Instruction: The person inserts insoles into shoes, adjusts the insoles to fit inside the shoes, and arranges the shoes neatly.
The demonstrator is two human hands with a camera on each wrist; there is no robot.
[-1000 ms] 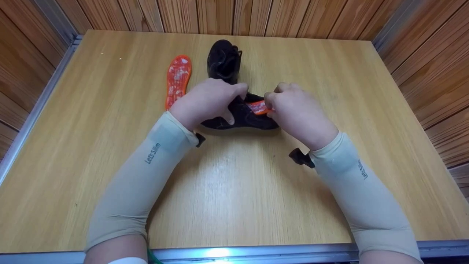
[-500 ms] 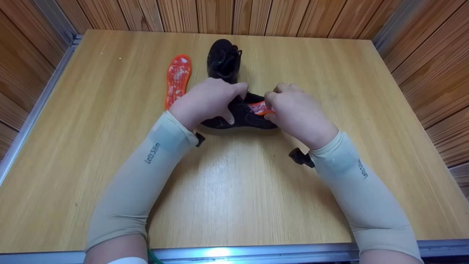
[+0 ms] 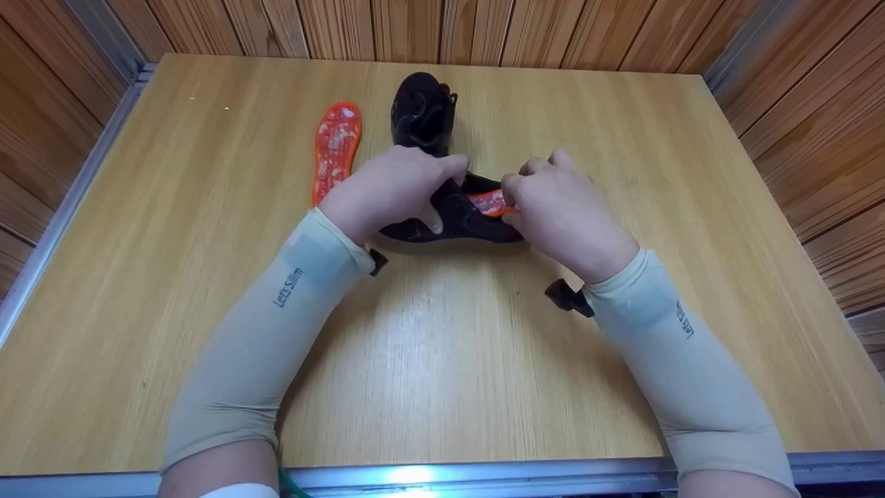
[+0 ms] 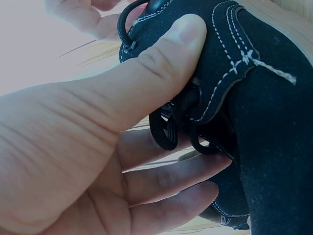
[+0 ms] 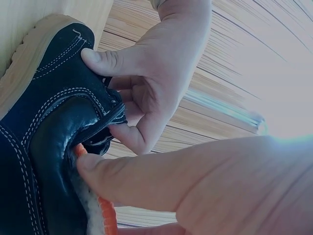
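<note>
A black lace-up shoe [image 3: 470, 225] with white stitching lies sideways on the table, toe to the left. My left hand [image 3: 394, 187] grips its front part, thumb [image 4: 171, 54] on the near side and the fingers over by the laces. An orange-red insole [image 3: 489, 203] with white marbling is partway inside the shoe opening. At the heel end, my right hand [image 3: 567, 214] pinches this insole's outer end. The right wrist view shows the thumb [image 5: 102, 171] against the insole, beside the shoe's padded collar [image 5: 61, 142]. The insole's front end is hidden in the shoe.
Just beyond the left hand stands a second black shoe [image 3: 420, 104], toe pointing away. Another orange-red insole [image 3: 337, 145] lies to its left, partly covered by the left hand. Wood-panelled walls [image 3: 477, 31] border the wooden table [image 3: 429, 366] at the back and sides.
The right hand's upper fingers have lifted slightly, while its thumb and index finger stay at the insole. The left hand and the shoes hold their places.
</note>
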